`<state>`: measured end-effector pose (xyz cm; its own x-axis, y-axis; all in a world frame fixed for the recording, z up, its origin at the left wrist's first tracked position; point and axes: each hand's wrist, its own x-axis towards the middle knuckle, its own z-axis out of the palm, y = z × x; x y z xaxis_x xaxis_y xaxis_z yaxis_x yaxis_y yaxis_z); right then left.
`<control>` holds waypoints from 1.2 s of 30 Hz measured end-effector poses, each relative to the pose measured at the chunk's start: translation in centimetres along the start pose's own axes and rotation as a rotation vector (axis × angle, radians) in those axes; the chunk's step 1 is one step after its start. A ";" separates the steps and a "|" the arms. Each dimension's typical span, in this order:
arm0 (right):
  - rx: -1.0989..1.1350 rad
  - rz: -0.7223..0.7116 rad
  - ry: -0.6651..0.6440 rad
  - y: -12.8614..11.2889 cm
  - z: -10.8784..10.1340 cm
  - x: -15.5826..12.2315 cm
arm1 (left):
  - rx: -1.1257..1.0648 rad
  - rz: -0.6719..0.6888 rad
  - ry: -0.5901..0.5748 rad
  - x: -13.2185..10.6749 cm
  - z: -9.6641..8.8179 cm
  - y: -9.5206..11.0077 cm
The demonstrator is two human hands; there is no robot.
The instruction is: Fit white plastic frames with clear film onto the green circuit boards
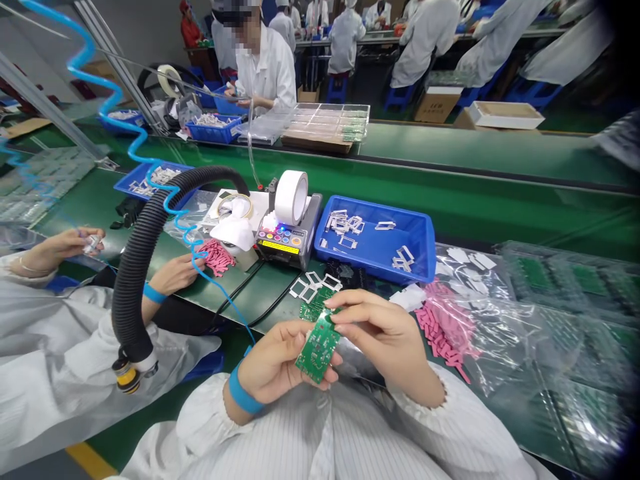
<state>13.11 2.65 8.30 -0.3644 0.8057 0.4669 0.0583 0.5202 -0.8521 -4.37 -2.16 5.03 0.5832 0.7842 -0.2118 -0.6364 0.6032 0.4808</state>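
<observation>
A green circuit board (319, 347) is tilted up in front of my chest. My left hand (283, 360), with a blue wrist strap, grips it between thumb and fingers along its lower left side. At the board's upper end my right hand (380, 333) pinches with thumb and forefinger; whether a small piece is between those fingertips is too small to tell. Just behind lie another green board (316, 305) and several white rectangular frames (311, 287) on the bench.
A blue tray (425, 247) holds white frames. Left of it stands a tape dispenser (280, 247) with a white roll (291, 197). Pink strips (440, 327) and bagged boards (575, 280) lie to the right. A black hose (135, 267) arches beside a co-worker's hand (175, 275) at left.
</observation>
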 end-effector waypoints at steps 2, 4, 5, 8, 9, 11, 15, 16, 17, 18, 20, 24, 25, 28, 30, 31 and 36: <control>-0.025 -0.042 -0.022 0.1 0.0 0.1 | -0.009 0.007 -0.018 -0.1 -0.4 -0.1; -0.052 -0.086 -0.033 0.1 0.0 0.1 | 0.002 0.011 -0.020 -0.2 -0.6 -0.1; -0.066 -0.107 -0.038 0.1 0.1 0.2 | 0.015 0.010 -0.014 -0.2 -0.7 -0.1; -0.106 -0.167 -0.087 0.2 0.1 0.2 | 0.049 0.004 -0.018 -0.3 -0.7 0.0; -0.118 -0.184 -0.113 0.4 0.0 0.3 | 0.052 0.001 -0.020 -0.3 -0.7 0.0; -0.141 -0.227 -0.161 0.7 -0.2 0.3 | 0.045 -0.003 -0.015 -0.3 -0.8 0.0; -0.178 -0.291 -0.223 1.6 -0.7 0.4 | 0.002 -0.025 0.000 -0.1 -1.1 -0.3; -0.185 -0.298 -0.240 1.7 -0.7 0.4 | -0.010 -0.034 -0.002 0.0 -1.2 -0.4; -0.198 -0.305 -0.253 1.7 -0.7 0.4 | -0.020 -0.042 -0.004 0.1 -1.2 -0.4; -0.227 -0.310 -0.255 1.7 -0.7 0.4 | -0.027 -0.042 -0.003 0.3 -1.2 -0.5; -0.328 -0.294 -0.198 1.4 -0.6 0.2 | -0.029 -0.019 0.023 0.6 -1.1 -0.6; -0.470 -0.026 -0.068 0.1 -0.1 -0.3 | 0.032 0.128 0.158 1.5 -0.4 -0.8; -0.486 0.058 -0.095 -0.2 0.0 -0.5 | 0.052 0.166 0.187 1.9 -0.2 -0.9; -0.540 0.235 -0.199 -0.6 0.6 -1.0 | 0.097 0.221 0.223 3.0 0.0 -1.4; -0.550 0.288 -0.202 -0.4 0.8 -1.3 | 0.109 0.228 0.219 3.8 0.0 -1.8; -0.550 0.295 -0.194 -0.3 0.7 -1.2 | 0.111 0.226 0.214 4.1 -0.1 -1.9; -0.742 0.215 -0.054 2.3 -5.8 2.0 | 0.068 0.203 0.271 4.4 -0.5 -1.1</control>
<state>17.91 7.12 8.65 -0.3180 0.9056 0.2808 0.7337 0.4226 -0.5320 -1.37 0.69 3.16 0.2875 0.9028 -0.3197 -0.6851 0.4271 0.5901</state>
